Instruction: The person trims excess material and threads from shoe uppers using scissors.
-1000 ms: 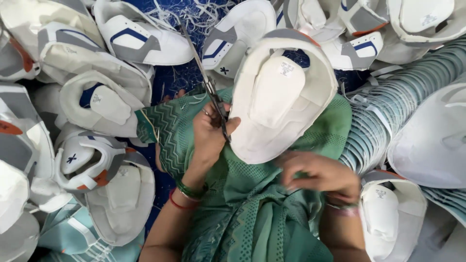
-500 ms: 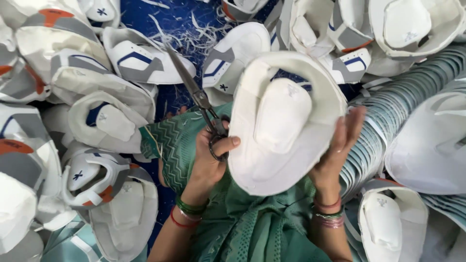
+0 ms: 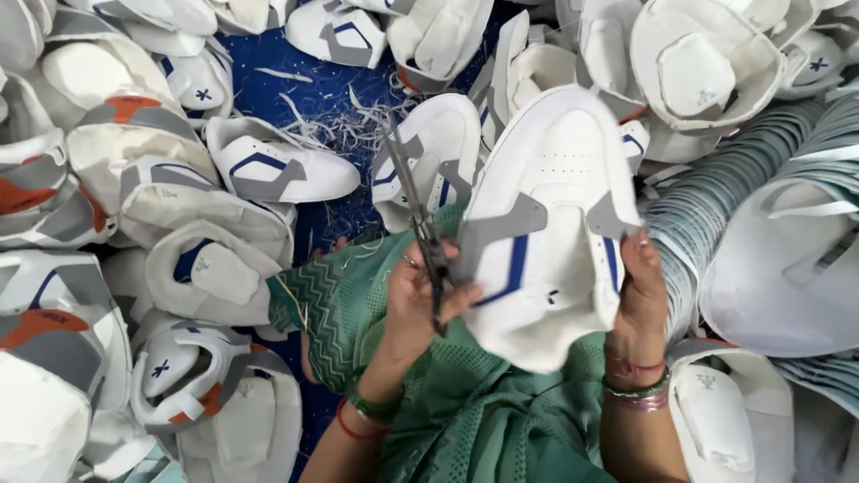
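Already clenched on scissors [image 3: 420, 224], left hand [image 3: 420, 300]; right hand [image 3: 637, 291] gripping white shoe upper [image 3: 546, 224]. Surrounded by heaped uppers [image 3: 259, 165], clippings [image 3: 331, 116]. Seemingly midway, many pieces left.

Lighting: bright, even, diffuse from overhead; shadows soft and short. Glare: white stitched shoe upper with grey and blue panels [image 3: 546, 224] nearly washed out on its top face. Focus: centre sharp; pile of white shoe uppers [image 3: 134, 206] softens and bends toward the frame edges. Motion blur: slight.
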